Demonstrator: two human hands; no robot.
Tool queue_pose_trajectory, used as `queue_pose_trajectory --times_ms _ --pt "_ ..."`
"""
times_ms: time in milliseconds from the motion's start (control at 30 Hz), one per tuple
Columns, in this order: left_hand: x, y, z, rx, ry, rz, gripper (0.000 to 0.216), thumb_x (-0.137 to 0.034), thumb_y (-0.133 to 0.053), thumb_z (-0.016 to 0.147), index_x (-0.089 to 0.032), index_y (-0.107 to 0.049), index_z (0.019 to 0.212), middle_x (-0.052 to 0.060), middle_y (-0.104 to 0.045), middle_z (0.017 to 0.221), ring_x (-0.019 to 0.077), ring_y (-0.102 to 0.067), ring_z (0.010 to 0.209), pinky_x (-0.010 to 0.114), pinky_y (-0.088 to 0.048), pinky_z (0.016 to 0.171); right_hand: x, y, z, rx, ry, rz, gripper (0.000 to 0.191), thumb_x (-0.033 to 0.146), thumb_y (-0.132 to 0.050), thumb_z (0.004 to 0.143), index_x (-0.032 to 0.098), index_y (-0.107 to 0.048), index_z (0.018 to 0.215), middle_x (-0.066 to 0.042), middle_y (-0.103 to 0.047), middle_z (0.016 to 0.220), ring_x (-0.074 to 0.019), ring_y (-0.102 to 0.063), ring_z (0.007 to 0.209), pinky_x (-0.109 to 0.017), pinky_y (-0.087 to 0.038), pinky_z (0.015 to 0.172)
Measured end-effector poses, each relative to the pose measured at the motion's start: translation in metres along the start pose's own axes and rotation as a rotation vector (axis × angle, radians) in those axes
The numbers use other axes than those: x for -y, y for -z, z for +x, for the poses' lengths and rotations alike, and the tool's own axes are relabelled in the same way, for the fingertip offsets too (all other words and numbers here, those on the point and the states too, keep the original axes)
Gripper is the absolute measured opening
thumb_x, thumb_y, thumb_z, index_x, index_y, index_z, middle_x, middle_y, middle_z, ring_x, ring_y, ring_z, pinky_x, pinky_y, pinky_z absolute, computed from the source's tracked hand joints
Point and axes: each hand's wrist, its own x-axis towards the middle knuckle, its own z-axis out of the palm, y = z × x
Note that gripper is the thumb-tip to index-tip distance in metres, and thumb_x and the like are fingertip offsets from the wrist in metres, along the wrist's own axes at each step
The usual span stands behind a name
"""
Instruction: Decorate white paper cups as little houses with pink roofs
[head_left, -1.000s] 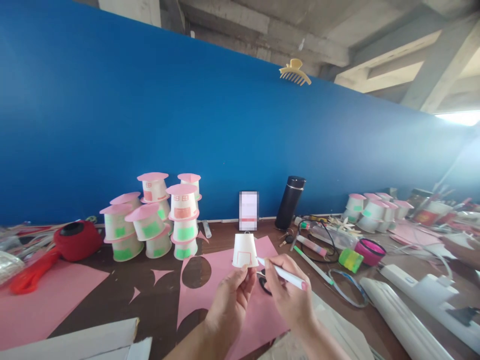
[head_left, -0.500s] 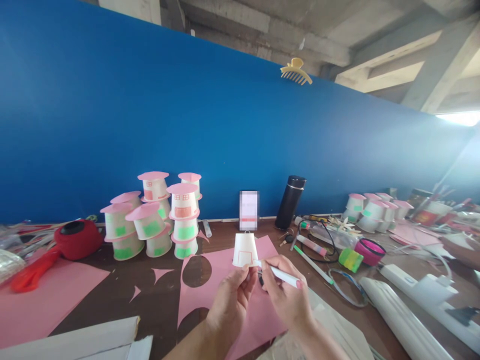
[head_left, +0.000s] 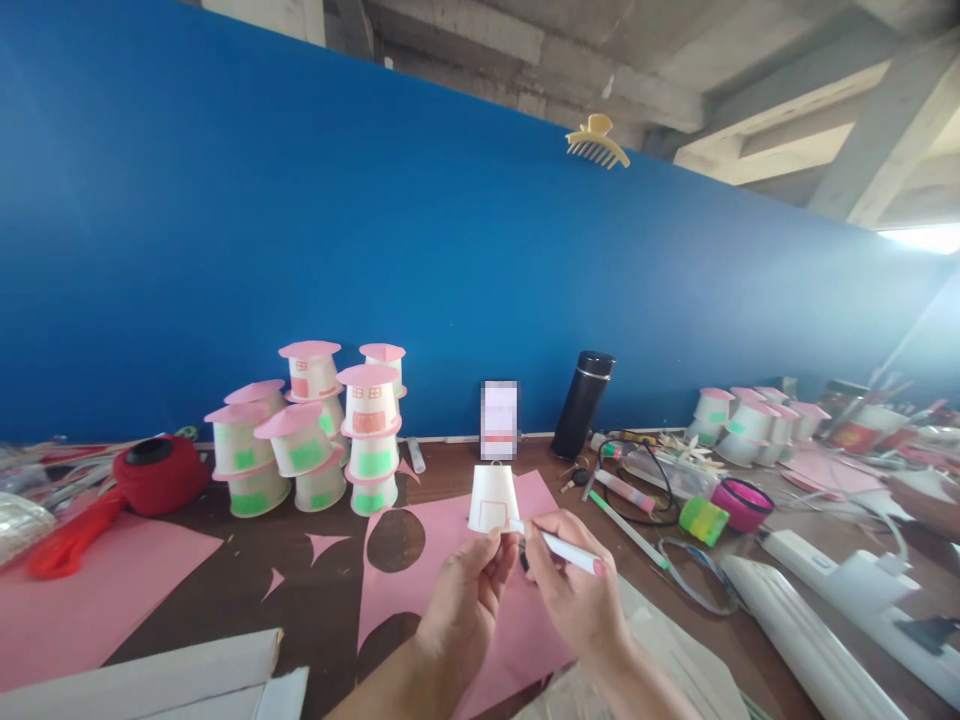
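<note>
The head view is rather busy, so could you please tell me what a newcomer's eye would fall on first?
Probably the broad blue partition across the background, with a yellow claw clip at its top edge. Next likely come the pink-topped stacked paper cups, left of centre. In the lower middle, the left hand holds an upturned white paper cup while the right hand holds a white felt-tip pen to it.

Bare from fingertips to forearms, a person's left hand and right hand show slender fingers and smooth backs. The left forearm and right forearm are likewise uncovered down to the frame's lower edge, which crops both; nail detail is too small to tell.
</note>
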Motion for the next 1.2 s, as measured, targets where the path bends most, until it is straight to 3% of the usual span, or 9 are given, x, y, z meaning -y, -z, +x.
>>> queue_pose_trajectory --times_ms 1200 --pt "-0.0018 -0.003 -0.0012 0.023 0.002 0.0 0.015 -0.002 -0.057 0.083 -0.003 -0.071 0.077 0.013 -0.073 0.079 0.0162 -0.071 0.077 0.026 -0.059 0.08 -0.0014 0.0007 0.0004 0.001 0.032 -0.058 0.019 0.032 -0.053 0.093 0.021 -0.059 0.078 -0.002 -0.065 0.069 -0.0148 -0.064 0.061 -0.021 -0.046 0.051"
